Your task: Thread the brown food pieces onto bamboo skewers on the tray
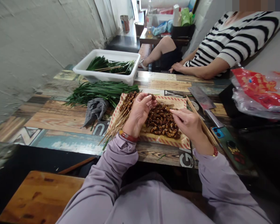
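While left hand [141,107] pinches brown piece [151,96] between fingers, right hand [188,122] presses fingers together, on what cannot tell. Glossy pieces [163,124] on tray [187,141] by counter's [58,112] near edge, likely for short reach; skewers [118,120] along tray's left edge, bare ends outward, probably for clean grip.

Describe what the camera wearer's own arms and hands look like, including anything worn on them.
Both arms wear long, plain lilac sleeves, wrinkled and pushed up above the wrists. The left hand is ungloved, with a smooth reddish-brown bracelet at its wrist. The right hand is ungloved too, with a narrower red bracelet, perhaps beaded.
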Motion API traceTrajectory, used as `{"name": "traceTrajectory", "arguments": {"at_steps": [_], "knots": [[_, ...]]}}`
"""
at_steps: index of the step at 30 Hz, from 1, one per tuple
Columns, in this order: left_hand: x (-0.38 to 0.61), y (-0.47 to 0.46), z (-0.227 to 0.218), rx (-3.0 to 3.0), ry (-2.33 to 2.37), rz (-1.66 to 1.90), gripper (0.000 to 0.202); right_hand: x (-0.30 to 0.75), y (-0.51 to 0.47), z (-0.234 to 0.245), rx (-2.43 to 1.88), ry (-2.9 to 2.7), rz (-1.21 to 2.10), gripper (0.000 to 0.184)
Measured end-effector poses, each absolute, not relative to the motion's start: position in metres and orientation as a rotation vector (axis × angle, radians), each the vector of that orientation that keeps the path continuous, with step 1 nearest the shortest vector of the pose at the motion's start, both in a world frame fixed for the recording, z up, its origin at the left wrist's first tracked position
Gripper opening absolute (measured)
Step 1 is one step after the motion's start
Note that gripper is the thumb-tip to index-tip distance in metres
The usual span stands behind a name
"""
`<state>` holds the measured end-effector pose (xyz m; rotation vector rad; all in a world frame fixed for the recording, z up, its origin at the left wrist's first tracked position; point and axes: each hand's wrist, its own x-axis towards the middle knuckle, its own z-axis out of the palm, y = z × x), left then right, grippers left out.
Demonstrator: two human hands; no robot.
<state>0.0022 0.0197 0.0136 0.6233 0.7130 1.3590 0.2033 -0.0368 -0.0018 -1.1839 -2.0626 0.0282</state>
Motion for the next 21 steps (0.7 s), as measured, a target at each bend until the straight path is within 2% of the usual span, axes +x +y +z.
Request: {"name": "traceTrajectory", "arguments": {"at_steps": [13,21], "knots": [[0.0072,0.0188,0.0079,0.641,0.669,1.360,0.034,0.1960,-0.0384,-0.0093,-1.218,-2.014,-0.031,0.027],[0.0037,0.0197,0.0107,0.631,0.679,1.369,0.037,0.2028,-0.0322,-0.0078,-1.216,-1.984,0.145,0.018]]}}
